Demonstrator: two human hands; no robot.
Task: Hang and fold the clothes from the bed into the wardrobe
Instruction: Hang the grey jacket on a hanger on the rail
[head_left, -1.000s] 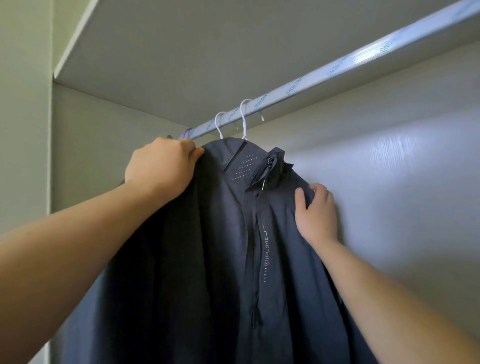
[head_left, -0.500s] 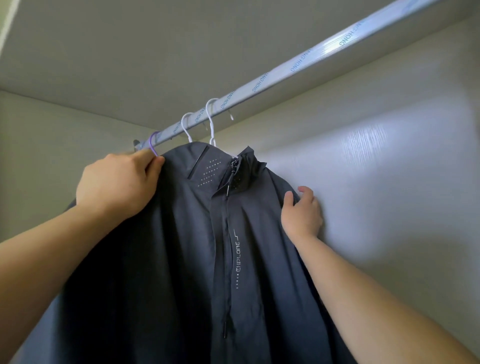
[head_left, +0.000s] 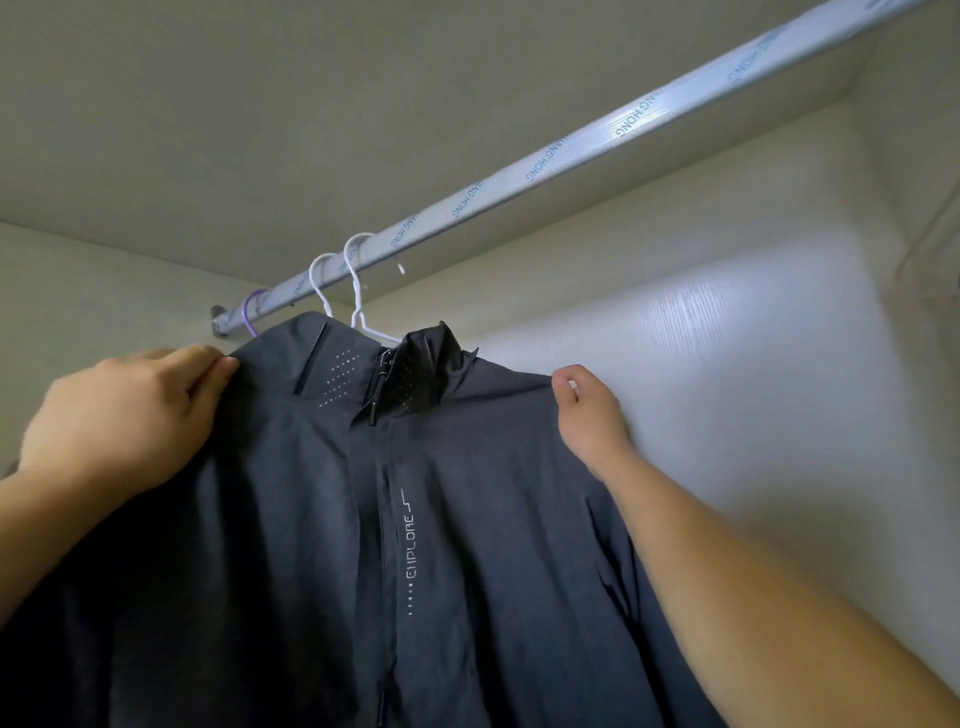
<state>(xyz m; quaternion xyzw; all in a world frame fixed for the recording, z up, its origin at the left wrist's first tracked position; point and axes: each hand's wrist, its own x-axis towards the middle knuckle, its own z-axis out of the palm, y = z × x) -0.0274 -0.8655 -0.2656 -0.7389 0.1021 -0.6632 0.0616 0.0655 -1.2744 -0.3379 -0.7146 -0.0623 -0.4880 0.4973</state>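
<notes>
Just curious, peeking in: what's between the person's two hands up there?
In the head view, the dark jacket spans from left hand to right hand, its raised collar and zipper midway.

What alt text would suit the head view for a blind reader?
A dark jacket hangs from a white hanger on the wardrobe rail, the left hand and right hand holding its shoulders. Another white hook and a purple hook hang nearby.

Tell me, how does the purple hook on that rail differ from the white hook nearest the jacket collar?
The purple hook sits close to the wall bracket of the rail; the white hook hangs further along the rail. The white hook's wire runs down into the collar of the dark jacket, while whatever the purple hook carries is hidden behind that jacket. Both loop over the same rail.
</notes>
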